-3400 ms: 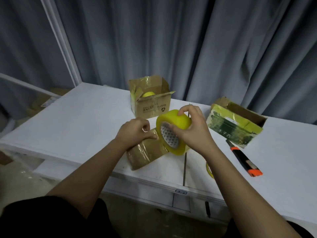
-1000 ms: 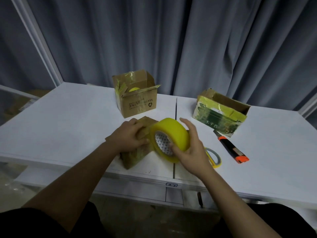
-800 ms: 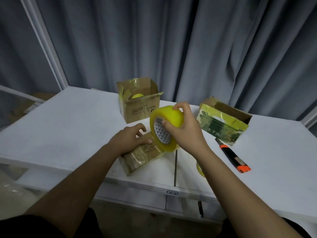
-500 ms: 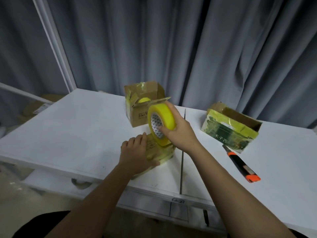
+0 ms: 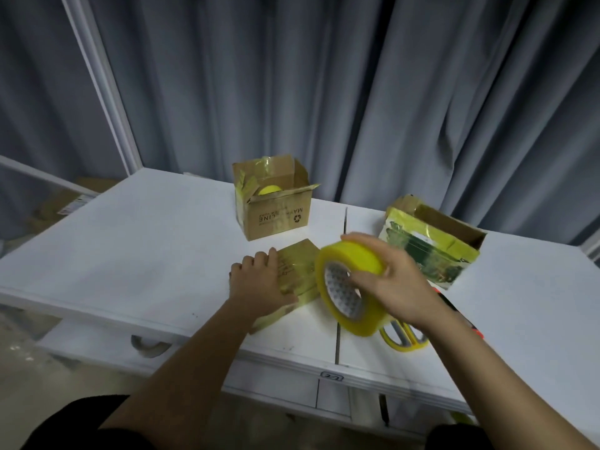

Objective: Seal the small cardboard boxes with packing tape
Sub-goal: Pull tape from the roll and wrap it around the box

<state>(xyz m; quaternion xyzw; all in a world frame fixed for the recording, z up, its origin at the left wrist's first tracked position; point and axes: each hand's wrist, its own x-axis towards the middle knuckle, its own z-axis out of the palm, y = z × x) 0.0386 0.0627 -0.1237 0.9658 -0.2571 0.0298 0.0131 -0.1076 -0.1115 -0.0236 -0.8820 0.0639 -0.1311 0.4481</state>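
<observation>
A small flat cardboard box (image 5: pixel 297 274) wrapped in shiny tape lies near the table's front edge. My left hand (image 5: pixel 259 282) presses flat on its top with straight fingers. My right hand (image 5: pixel 394 282) grips a big roll of yellow packing tape (image 5: pixel 349 287), fingers over the rim and thumb in the core. The roll hangs just right of the box. An open brown box (image 5: pixel 276 206) with printed letters stands at the back. A second open box (image 5: pixel 428 248) with a green and yellow side sits at the right.
The white table (image 5: pixel 130 248) has a seam down its middle. A thin, nearly spent yellow tape roll (image 5: pixel 404 339) lies under my right wrist. An orange utility knife (image 5: pixel 467 319) is mostly hidden behind my right forearm. Grey curtains hang behind the table.
My right hand has carried the tape roll down and to the right, off the top of the box. My left hand stays flat on the box.
</observation>
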